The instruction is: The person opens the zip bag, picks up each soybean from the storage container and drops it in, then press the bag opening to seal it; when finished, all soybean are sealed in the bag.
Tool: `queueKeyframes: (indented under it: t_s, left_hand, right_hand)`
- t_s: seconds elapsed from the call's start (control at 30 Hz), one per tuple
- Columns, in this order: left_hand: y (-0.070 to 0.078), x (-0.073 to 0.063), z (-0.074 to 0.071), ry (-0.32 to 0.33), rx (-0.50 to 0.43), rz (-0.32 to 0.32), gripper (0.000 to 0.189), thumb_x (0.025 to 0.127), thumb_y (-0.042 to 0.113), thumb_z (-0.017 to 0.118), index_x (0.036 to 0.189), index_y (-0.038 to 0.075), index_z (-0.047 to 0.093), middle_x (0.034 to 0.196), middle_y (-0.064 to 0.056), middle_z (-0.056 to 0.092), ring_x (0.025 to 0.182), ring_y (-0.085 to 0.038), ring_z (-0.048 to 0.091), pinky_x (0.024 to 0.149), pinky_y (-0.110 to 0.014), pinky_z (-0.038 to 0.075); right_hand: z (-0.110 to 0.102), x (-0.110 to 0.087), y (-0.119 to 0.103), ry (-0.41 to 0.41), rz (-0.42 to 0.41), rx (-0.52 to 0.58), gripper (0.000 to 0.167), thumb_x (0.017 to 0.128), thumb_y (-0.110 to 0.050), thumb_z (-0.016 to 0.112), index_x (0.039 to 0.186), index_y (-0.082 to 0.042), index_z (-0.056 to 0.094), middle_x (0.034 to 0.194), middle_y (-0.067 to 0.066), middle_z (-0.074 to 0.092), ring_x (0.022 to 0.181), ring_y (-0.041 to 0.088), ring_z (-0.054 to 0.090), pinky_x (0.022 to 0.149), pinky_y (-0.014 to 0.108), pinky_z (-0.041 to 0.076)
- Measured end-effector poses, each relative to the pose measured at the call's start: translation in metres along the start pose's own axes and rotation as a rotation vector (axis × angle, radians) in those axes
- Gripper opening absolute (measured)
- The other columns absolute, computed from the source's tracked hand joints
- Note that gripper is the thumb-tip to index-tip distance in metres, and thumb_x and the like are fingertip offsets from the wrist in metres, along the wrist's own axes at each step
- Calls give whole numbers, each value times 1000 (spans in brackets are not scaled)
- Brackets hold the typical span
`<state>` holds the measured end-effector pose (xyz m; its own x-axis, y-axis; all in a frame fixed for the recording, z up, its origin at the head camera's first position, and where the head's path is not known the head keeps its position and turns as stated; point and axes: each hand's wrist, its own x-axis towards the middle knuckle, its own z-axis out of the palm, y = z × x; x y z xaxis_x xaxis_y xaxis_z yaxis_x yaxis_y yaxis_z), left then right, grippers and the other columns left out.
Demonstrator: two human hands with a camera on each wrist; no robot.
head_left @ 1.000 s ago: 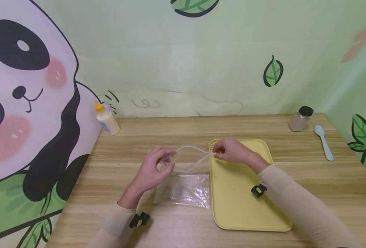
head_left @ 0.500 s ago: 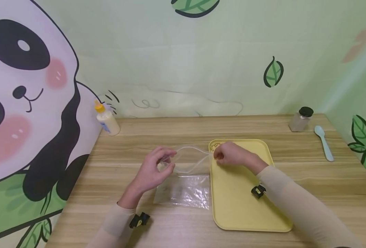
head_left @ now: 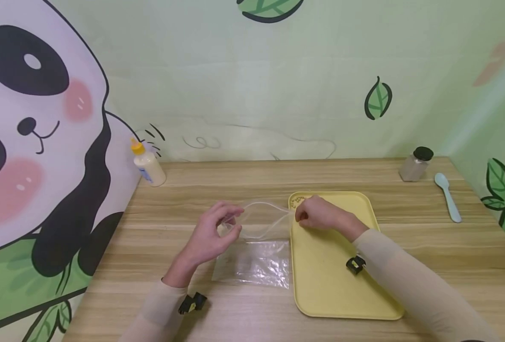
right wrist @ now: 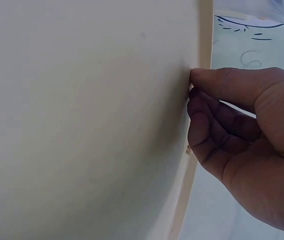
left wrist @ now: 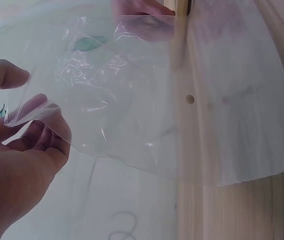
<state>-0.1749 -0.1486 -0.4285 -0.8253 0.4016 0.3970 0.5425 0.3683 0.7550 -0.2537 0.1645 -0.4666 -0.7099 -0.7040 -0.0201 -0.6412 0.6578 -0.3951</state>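
Observation:
My left hand [head_left: 216,232] grips the left end of the mouth of a clear plastic bag [head_left: 261,263], thumb spread away from the fingers. In the left wrist view, a corner of the bag [left wrist: 117,100] lies against the fingers of my left hand [left wrist: 27,135], and its body stretches toward the table. The mouth gapes wide. At the upper left of a yellow tray [head_left: 333,285], my right hand [head_left: 321,212] has its fingertips drawn together right at the surface. Small tan pieces [head_left: 297,202] lie in that corner. Nothing shows between the fingers of my right hand [right wrist: 242,130].
A bottle with an orange nozzle [head_left: 150,168] stands at the back left of the wooden table [head_left: 218,180]. At the back right are a black-lidded jar [head_left: 414,167] and a pale blue spoon [head_left: 449,199]. A patterned cloth wall [head_left: 278,85] rises behind.
My right hand has shifted slightly right and down, its fingertips closing together over the tray and uncovering more of the tan pieces. My left hand and the bag have stayed in place.

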Motion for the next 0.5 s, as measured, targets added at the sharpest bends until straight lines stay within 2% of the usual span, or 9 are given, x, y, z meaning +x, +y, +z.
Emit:
queueKeyframes:
  t_s: [0.2,0.5]
  left_hand:
    - [-1,0,-1,-5,5,-3,37,80,1,69,117,2,63,112,-8,63,91,-17,62,88,-31,57]
    - [-2,0,0,-8,15,9,37,81,1,70,117,3,64,111,-6,63,89,-17,62,88,-32,57]
  right_hand:
    - [0,-1,-1,10,-20,-30,6,81,-7,72,79,-13,72,73,-7,67,68,3,55,64,20,50]
    - [1,-2,-1,6,-11,-41,5,82,-8,71,82,-12,74,78,-5,69,71,6,59,68,22,53]
